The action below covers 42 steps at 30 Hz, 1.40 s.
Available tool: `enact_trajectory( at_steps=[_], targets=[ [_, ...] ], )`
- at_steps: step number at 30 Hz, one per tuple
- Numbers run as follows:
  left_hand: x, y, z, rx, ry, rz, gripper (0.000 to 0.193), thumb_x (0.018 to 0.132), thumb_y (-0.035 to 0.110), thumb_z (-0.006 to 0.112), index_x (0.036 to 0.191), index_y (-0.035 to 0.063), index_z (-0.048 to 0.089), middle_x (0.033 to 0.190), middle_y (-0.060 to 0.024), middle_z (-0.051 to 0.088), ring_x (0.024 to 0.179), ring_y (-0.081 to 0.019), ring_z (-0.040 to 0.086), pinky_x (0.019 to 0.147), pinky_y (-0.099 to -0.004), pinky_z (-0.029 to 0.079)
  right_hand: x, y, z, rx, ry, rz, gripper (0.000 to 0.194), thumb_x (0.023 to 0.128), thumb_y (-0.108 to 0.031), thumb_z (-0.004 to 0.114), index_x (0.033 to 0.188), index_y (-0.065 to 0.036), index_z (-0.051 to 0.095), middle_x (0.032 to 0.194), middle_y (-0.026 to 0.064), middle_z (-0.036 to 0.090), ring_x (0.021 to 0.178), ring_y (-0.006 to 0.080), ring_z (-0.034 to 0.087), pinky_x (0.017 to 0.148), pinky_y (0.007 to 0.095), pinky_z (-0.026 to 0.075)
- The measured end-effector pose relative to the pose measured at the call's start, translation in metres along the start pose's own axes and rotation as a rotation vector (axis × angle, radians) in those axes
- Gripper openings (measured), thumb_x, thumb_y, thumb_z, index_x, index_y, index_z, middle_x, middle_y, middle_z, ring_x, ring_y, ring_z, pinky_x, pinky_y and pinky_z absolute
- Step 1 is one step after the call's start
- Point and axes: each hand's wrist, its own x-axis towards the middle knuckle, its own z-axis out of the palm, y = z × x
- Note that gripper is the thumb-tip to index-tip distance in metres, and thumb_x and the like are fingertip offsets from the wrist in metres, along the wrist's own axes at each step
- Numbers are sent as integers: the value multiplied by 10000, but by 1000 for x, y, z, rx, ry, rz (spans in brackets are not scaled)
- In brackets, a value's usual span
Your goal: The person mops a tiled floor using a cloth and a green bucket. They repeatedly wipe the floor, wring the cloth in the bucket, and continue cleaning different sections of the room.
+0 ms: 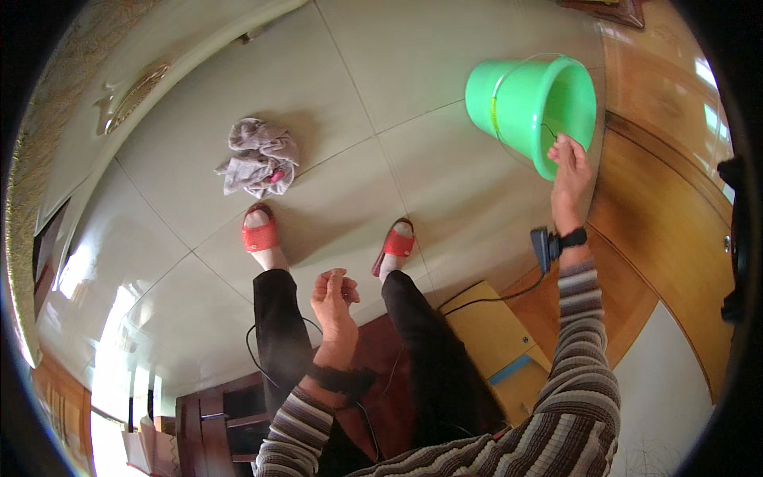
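A green plastic bucket (509,98) with a wire handle stands at the upper right, its mouth towards the right. At its near rim is my right hand (569,158), thumb and fingers pinched on a thin dark strand (549,130) that shows against the bucket. My left hand (335,298) is raised between my legs, its fingers curled and nothing visible in them. A crumpled grey cloth (262,156) with a small pink thing (276,176) on it lies on the floor ahead of my left foot. Each wrist wears a dark strapped device with a cable.
Red slippers (260,234) are on my feet on the tiled floor (334,220). Glossy wooden panels (661,197) line the right side. Behind my legs are a yellowish wooden box (486,316) and dark red furniture (208,423). A pale furniture edge (179,65) curves along the upper left.
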Motion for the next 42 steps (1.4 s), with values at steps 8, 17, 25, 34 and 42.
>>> enact_trajectory(
  at_steps=[8,17,25,34,42],
  targets=[
    [-4,1,-1,-102,49,29,139,890,148,567,914,12,580,672,-60,573,536,-121,494,495,-250,407,17,18,62,-382,12,-321,208,886,-223,623,1014,-65,666,959,49,648,882,187,593,790,323,476],
    [10,11,-20,-174,144,6,128,879,135,580,906,10,576,678,-72,577,545,-131,504,511,-248,405,-188,-19,411,-132,-703,-946,443,731,-257,727,1159,-203,627,1259,102,507,1127,315,483,934,439,407],
    [5,27,-18,-237,68,-17,146,917,164,554,905,21,579,708,-51,574,598,-118,507,552,-241,404,-164,-18,465,-145,-638,-1065,324,634,-124,712,946,-107,623,1000,104,553,964,327,521,803,462,428],
    [-1,45,-22,-351,43,-98,155,930,170,545,912,19,575,712,-47,585,551,-94,491,523,-220,396,-96,-60,538,-784,-295,-789,436,826,-237,568,1255,-163,546,1359,105,441,1262,361,369,973,542,337],
    [8,62,-31,-475,52,-70,136,918,161,552,882,33,578,708,-45,580,551,-117,509,519,-235,408,-151,-94,561,-186,-487,-1120,283,778,-52,547,1042,-85,641,1109,156,584,1037,346,536,883,474,416]
  ],
)
